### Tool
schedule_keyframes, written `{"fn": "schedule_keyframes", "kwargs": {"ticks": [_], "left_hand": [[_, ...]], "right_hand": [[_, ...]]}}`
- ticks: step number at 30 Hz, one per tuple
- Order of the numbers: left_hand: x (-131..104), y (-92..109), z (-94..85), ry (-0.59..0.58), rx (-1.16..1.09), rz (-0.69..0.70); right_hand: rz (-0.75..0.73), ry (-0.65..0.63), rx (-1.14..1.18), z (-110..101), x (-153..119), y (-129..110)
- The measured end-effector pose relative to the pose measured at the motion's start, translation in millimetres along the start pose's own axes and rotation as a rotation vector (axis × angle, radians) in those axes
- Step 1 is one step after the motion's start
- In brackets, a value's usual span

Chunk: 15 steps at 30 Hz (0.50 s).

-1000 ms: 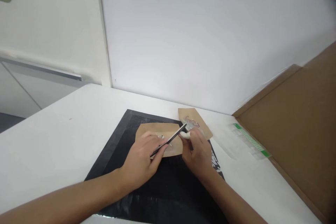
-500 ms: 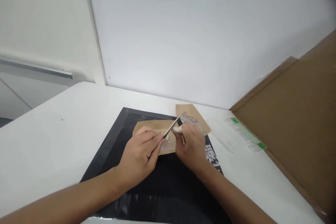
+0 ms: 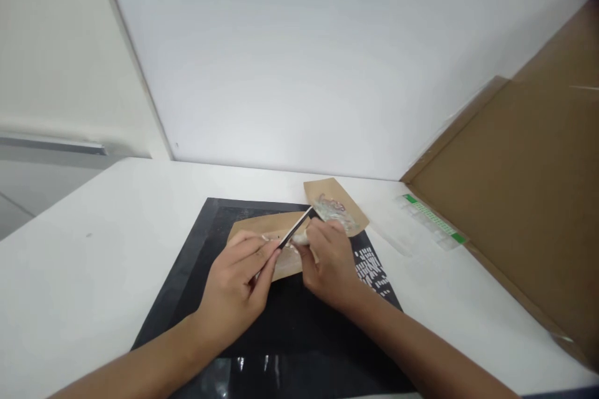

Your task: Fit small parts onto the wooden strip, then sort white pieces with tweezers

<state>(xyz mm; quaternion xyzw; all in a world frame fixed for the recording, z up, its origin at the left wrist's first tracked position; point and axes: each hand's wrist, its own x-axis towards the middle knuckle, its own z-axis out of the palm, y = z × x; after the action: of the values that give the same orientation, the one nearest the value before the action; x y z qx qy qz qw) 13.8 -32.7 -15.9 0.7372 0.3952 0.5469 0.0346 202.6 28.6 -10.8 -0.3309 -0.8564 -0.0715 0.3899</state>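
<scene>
My left hand [image 3: 241, 275] pinches the lower end of a thin strip [image 3: 296, 227], black with a pale edge, which slants up to the right. In my right hand [image 3: 330, 262] is a small whitish rounded piece [image 3: 300, 238], held close against the strip; its kind is hard to make out, and the fingers hide part of it. Beneath both hands lies a brown paper pouch [image 3: 255, 222] with a clear window and small white bits, partly covered by my fingers. The pouch rests on a black sheet [image 3: 281, 336].
A second brown pouch [image 3: 322, 188], its clear window showing thin strands, lies behind my right hand. Clear packaging with a green-and-white strip [image 3: 433, 218] sits to the right, beside a standing cardboard panel [image 3: 524, 187]. White printed marks [image 3: 372, 268] show on the sheet's right side.
The whole view has shifted a little. My right hand and the whitish piece have come slightly nearer my left hand along the strip. Both grips stay closed.
</scene>
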Motion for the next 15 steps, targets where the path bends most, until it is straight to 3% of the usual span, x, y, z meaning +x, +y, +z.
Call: {"fn": "schedule_keyframes", "kwargs": {"ticks": [4,15], "left_hand": [[-0.9,0.4,0.0,0.005,-0.001,0.006],[-1.0,1.1,1.9,-0.013,0.076,0.021]], "right_hand": [[0.058,0.072,-0.022,-0.8,0.8,2.1],[0.046,0.013,0.018,-0.3,-0.7,-1.3]]}}
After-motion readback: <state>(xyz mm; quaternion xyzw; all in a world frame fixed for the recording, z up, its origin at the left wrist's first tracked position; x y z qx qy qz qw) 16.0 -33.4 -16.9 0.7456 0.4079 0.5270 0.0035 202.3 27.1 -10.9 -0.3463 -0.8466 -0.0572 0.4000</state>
